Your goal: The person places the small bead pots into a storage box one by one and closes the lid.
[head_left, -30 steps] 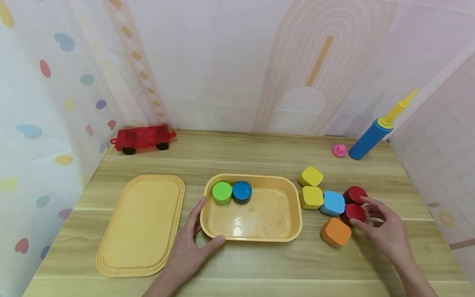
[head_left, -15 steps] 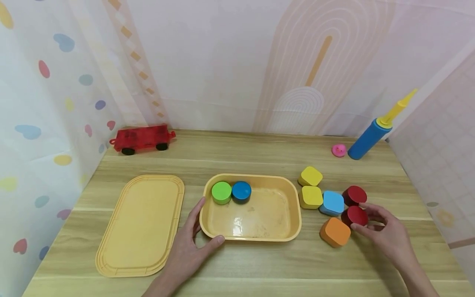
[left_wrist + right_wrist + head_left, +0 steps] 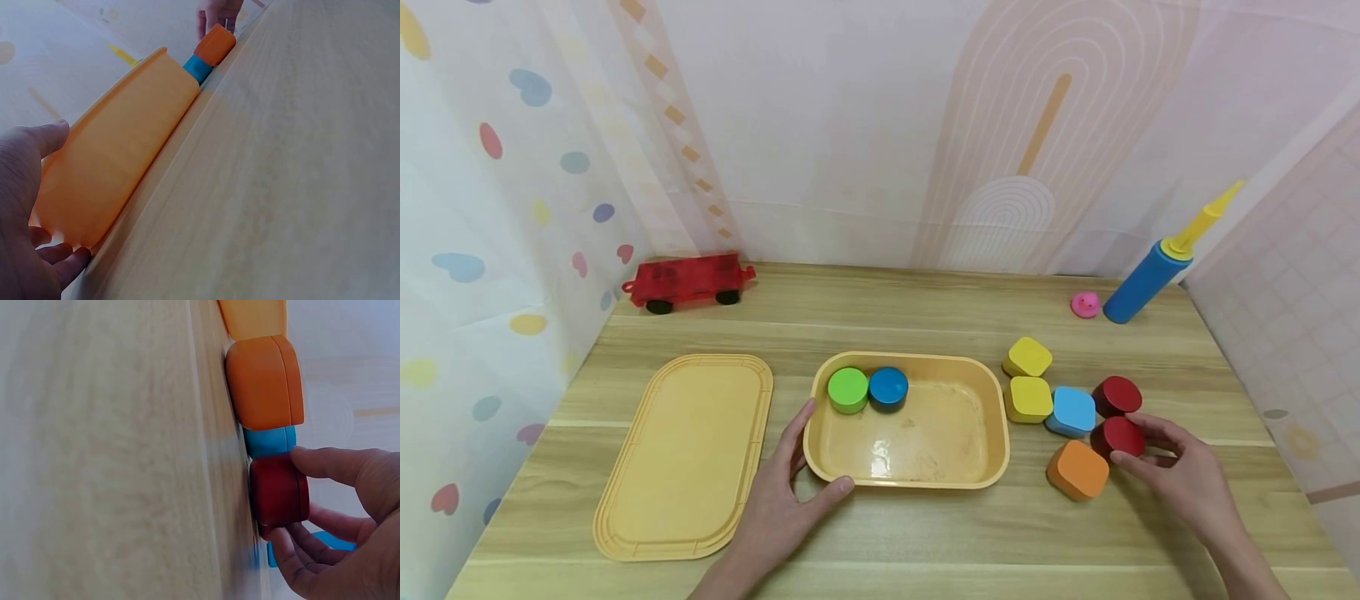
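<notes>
In the head view my left hand (image 3: 778, 500) grips the near left corner of a yellow-orange plastic tub (image 3: 917, 483), thumb on the front rim and fingers along the left end. A green round block (image 3: 848, 389) and a dark blue round block (image 3: 888, 387) sit inside the tub. My right hand (image 3: 1183, 479) pinches the nearer dark red round block (image 3: 1117, 437) between thumb and fingers; the block stands on the table. In the right wrist view, a seam runs round this red block (image 3: 279, 490). A second red block (image 3: 1117, 395) stands just behind it.
An orange block (image 3: 1078, 471), a light blue block (image 3: 1072, 410) and two yellow blocks (image 3: 1028, 399) cluster right of the tub. A flat yellow-orange lid (image 3: 688, 458) lies left. Behind are a red toy wagon (image 3: 688, 281), pink duck (image 3: 1086, 304) and blue-yellow pump (image 3: 1150, 279).
My right hand's fingers have come nearer, off the far red block and around the near one, which has shifted slightly toward me and right. My left hand stays on the tub.
</notes>
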Available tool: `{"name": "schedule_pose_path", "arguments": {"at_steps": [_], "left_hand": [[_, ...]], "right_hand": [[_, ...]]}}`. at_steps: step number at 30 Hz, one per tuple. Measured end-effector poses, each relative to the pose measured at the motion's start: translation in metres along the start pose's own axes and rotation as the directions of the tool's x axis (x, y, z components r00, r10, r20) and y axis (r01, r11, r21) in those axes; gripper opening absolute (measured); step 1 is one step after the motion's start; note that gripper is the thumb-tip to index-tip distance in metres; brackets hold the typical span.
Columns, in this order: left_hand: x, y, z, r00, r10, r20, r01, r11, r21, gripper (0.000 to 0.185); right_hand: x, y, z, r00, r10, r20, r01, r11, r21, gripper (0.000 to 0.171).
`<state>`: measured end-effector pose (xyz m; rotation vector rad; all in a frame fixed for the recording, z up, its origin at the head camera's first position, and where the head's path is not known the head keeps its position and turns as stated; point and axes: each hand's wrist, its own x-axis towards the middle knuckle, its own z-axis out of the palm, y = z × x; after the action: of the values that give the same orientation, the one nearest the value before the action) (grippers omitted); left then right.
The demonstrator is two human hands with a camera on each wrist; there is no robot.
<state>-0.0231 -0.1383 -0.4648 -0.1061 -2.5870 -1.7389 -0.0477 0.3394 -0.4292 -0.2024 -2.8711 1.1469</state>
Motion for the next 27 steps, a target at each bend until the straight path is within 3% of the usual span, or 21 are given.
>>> {"name": "schedule_pose_path", "arguments": {"at_steps": [13,21,27], "left_hand": [[0.000,0.000,0.000,1.000,-0.003,0.002,0.003,1.000,-0.001,0.100],[0.000,-0.001,0.000,1.000,0.003,0.001,-0.003,1.000,-0.006,0.100],[0.000,-0.002,0.000,1.000,0.002,0.003,-0.002,1.000,-0.008,0.099]], "right_hand": [[-0.003,-0.004,-0.010,0.998,0.024,-0.058,-0.020,0.997,0.070,0.062],[-0.007,-0.026,-0.022,0.990,-0.035,-0.140,0.053,0.991,0.127,0.057],[-0.010,-0.045,-0.021,0.988,-0.059,-0.143,0.075,0.991,0.111,0.059]]}}
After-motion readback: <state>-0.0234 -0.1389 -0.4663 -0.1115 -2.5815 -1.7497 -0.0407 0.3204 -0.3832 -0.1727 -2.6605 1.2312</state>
